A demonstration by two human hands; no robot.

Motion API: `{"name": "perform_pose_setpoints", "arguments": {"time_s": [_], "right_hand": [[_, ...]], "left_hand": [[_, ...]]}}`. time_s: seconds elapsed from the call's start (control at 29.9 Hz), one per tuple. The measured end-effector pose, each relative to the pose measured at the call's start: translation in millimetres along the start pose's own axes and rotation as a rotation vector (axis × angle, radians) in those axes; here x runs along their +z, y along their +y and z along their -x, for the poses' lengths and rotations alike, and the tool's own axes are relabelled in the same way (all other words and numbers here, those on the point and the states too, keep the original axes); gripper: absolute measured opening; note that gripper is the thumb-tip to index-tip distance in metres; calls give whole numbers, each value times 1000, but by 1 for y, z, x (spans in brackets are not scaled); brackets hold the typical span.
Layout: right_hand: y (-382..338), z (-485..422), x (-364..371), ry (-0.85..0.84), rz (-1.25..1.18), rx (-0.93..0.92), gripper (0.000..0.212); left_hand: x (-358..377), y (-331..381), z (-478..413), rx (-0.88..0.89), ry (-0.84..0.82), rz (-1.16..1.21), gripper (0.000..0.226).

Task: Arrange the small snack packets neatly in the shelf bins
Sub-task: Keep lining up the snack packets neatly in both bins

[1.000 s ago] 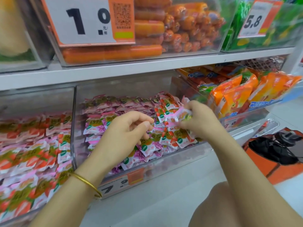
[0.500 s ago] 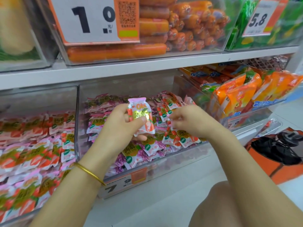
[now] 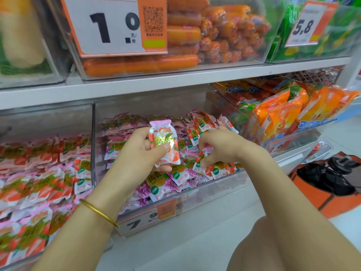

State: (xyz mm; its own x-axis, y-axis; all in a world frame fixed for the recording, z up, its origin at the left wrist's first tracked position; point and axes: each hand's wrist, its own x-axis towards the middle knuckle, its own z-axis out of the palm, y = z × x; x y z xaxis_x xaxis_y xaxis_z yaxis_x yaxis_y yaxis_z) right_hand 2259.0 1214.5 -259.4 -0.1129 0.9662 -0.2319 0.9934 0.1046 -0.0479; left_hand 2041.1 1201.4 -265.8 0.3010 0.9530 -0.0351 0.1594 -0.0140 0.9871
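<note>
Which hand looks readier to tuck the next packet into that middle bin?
Probably the left hand: it holds a pink packet over the bin, while the right hand pinches loose packets inside.

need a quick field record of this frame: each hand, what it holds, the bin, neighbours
left hand: grips a pink-and-white foil snack packet, upright above the pile
right hand: fingers curled into the pile, seems to pinch a loose small packet
bin: clear plastic shelf bin, packets stacked at back, jumbled in front
label: 7.9 price tag on bin front
left neighbour: pink-and-red packets in another clear bin
right neighbour: orange snack bags
left wrist: gold bangle
</note>
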Motion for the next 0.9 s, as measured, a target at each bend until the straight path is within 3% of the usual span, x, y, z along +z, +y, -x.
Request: {"name": "perform_pose_setpoints", "arguments": {"time_s": [0.3,0.47,0.63,0.77,0.9], "right_hand": [[6,11,5,263,-126,-71,49],[-8,15,2,572,-337,-6,37],[-18,7,12,484,-266,8,33],[-15,9,10,363,-363,7,40],[-26,18,1,589,-437,8,33]], "left_hand": [[-3,7,9,14,-11,74,25],[-6,8,10,21,6,70,28],[-10,10,13,18,7,94,35],[-15,14,24,62,-6,123,34],[-27,26,45,105,-12,180,33]]}}
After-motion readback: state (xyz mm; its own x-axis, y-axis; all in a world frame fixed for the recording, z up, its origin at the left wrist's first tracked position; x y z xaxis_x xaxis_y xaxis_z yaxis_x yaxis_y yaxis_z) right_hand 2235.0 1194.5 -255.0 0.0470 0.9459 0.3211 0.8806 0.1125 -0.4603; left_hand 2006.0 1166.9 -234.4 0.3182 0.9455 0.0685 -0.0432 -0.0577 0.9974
